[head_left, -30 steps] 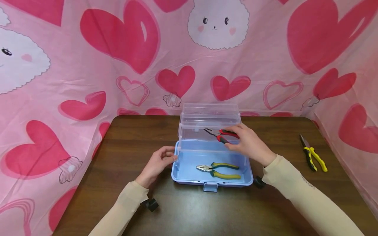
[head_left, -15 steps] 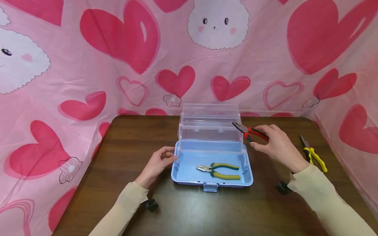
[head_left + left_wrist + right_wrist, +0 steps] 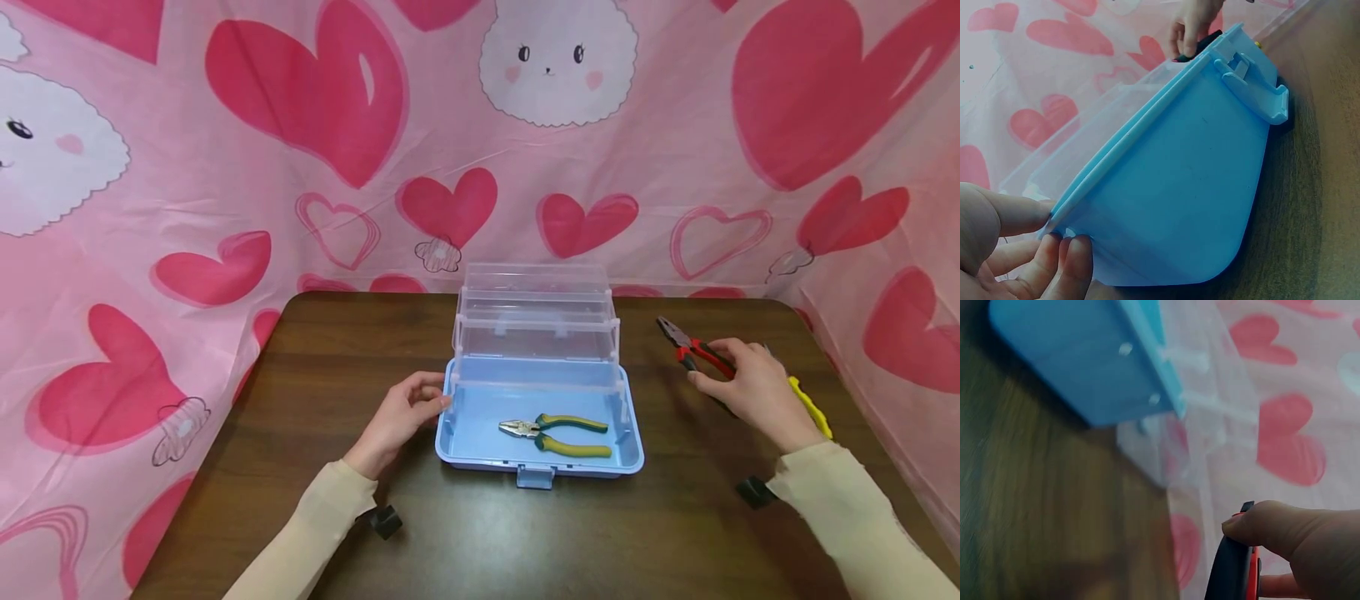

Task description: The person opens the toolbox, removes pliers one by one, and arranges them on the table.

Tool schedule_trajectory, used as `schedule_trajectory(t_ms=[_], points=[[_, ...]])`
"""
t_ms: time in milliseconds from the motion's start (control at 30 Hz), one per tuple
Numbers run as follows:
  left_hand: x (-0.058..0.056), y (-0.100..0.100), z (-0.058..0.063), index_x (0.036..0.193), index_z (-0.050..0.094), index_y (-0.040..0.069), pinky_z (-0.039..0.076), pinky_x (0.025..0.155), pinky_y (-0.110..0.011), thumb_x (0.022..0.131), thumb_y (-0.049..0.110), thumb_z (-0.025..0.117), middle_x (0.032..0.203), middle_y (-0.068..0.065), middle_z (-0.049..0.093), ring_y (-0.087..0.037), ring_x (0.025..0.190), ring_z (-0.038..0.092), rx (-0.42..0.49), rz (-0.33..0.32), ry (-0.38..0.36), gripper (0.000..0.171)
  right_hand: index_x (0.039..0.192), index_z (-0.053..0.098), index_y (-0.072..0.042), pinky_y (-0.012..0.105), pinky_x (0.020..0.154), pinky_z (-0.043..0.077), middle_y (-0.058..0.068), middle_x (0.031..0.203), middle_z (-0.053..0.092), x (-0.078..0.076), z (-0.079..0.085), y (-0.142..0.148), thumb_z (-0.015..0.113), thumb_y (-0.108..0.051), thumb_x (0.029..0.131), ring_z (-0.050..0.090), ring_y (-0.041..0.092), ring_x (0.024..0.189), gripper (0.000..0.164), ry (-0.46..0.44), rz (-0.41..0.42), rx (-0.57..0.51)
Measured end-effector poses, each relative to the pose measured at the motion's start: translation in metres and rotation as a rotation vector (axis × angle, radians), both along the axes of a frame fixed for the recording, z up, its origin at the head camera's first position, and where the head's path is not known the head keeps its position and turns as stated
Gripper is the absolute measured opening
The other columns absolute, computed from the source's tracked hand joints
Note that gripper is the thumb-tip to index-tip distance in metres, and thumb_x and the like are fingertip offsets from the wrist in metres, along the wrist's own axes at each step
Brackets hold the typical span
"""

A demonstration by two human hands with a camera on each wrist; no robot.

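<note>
Red-and-black-handled pliers (image 3: 693, 350) are gripped by their handles in my right hand (image 3: 761, 400), over the table to the right of the box. Their metal jaws point away to the upper left. My left hand (image 3: 397, 421) pinches the left rim of the blue plastic box (image 3: 486, 460); in the left wrist view the thumb lies over the rim and the fingers (image 3: 1075, 265) under it. Inside the box lie pliers with yellow-green handles (image 3: 573, 450). Yellow-and-black pliers (image 3: 810, 408) are mostly hidden behind my right hand.
The box's clear lid and trays (image 3: 536, 304) stand raised at its back. A latch (image 3: 535, 477) hangs at its front edge. Behind the brown table (image 3: 360, 333) hangs a pink cloth (image 3: 450, 108) with hearts.
My right hand has carried the red-and-black pliers from above the box to the right, past its edge, partly covering the yellow-and-black pliers. The left hand has stayed on the rim.
</note>
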State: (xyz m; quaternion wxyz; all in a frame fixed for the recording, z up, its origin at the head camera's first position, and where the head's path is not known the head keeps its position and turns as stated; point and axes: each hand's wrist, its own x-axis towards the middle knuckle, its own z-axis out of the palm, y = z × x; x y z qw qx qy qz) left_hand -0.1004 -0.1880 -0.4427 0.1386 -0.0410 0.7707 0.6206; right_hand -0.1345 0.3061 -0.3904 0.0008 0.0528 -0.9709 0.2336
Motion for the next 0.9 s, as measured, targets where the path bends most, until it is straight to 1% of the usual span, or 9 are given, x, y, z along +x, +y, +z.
schedule_trajectory(t_ms=[100, 133, 233, 333, 467, 700, 800, 900], points=[[0.0, 0.0, 0.0, 0.137, 0.063, 0.009, 0.059, 0.095, -0.044, 0.098, 0.019, 0.074, 0.111, -0.013, 0.069, -0.026, 0.096, 0.065, -0.002, 0.0, -0.003, 0.041, 0.132, 0.053, 0.014, 0.047, 0.07, 0.044, 0.034, 0.111, 0.059, -0.001, -0.007, 0.011, 0.076, -0.032, 0.094, 0.051, 0.043, 0.093, 0.064, 0.009, -0.022, 0.008], [0.0, 0.0, 0.0, 0.137, 0.063, 0.009, 0.058, 0.095, -0.044, 0.098, 0.018, 0.074, 0.111, -0.013, 0.069, -0.026, 0.096, 0.065, -0.002, 0.0, -0.003, 0.041, 0.13, 0.054, 0.015, 0.046, 0.068, 0.044, 0.034, 0.109, 0.061, -0.001, -0.009, 0.014, 0.076, -0.032, 0.093, 0.052, 0.042, 0.091, 0.063, 0.016, -0.029, 0.013], [0.0, 0.0, 0.0, 0.137, 0.063, 0.009, 0.059, 0.095, -0.044, 0.098, 0.018, 0.074, 0.111, -0.013, 0.069, -0.025, 0.095, 0.065, -0.001, -0.002, 0.0, 0.041, 0.125, 0.055, 0.017, 0.049, 0.067, 0.045, 0.036, 0.105, 0.062, -0.003, -0.013, 0.023, 0.077, -0.03, 0.092, 0.055, 0.044, 0.088, 0.062, 0.016, -0.053, 0.029], [0.0, 0.0, 0.0, 0.137, 0.063, 0.008, 0.058, 0.096, -0.045, 0.098, 0.018, 0.074, 0.111, -0.013, 0.07, -0.025, 0.096, 0.065, 0.001, -0.004, 0.003, 0.041, 0.123, 0.054, 0.019, 0.05, 0.067, 0.047, 0.037, 0.104, 0.062, -0.005, -0.017, 0.032, 0.076, -0.031, 0.092, 0.057, 0.045, 0.087, 0.062, -0.014, -0.078, 0.041], [0.0, 0.0, 0.0, 0.136, 0.063, 0.008, 0.059, 0.095, -0.045, 0.098, 0.019, 0.074, 0.111, -0.013, 0.07, -0.025, 0.096, 0.066, -0.001, -0.005, 0.009, 0.041, 0.123, 0.053, 0.02, 0.045, 0.063, 0.047, 0.037, 0.103, 0.061, -0.006, -0.023, 0.041, 0.073, -0.034, 0.093, 0.057, 0.043, 0.083, 0.064, -0.069, -0.11, 0.053], [0.002, 0.0, 0.001, 0.137, 0.063, 0.01, 0.059, 0.095, -0.044, 0.098, 0.021, 0.074, 0.111, -0.012, 0.07, -0.026, 0.095, 0.066, -0.013, -0.003, 0.008, 0.043, 0.123, 0.051, 0.021, 0.054, 0.067, 0.05, 0.04, 0.106, 0.06, -0.008, -0.033, 0.051, 0.071, -0.039, 0.094, 0.058, 0.047, 0.085, 0.069, -0.129, -0.144, 0.07], [0.002, 0.0, 0.0, 0.138, 0.062, 0.01, 0.059, 0.095, -0.044, 0.098, 0.021, 0.074, 0.112, -0.013, 0.07, -0.026, 0.096, 0.066, -0.009, -0.001, 0.008, 0.043, 0.12, 0.052, 0.022, 0.054, 0.067, 0.049, 0.038, 0.101, 0.06, -0.01, -0.036, 0.053, 0.071, -0.038, 0.094, 0.057, 0.045, 0.082, 0.068, -0.136, -0.144, 0.075], [0.002, 0.0, 0.0, 0.138, 0.062, 0.01, 0.059, 0.095, -0.044, 0.098, 0.021, 0.074, 0.112, -0.013, 0.07, -0.026, 0.095, 0.066, -0.007, 0.001, 0.009, 0.043, 0.112, 0.054, 0.02, 0.047, 0.062, 0.048, 0.031, 0.089, 0.06, -0.013, -0.04, 0.053, 0.072, -0.038, 0.094, 0.055, 0.04, 0.076, 0.063, -0.129, -0.145, 0.085]])
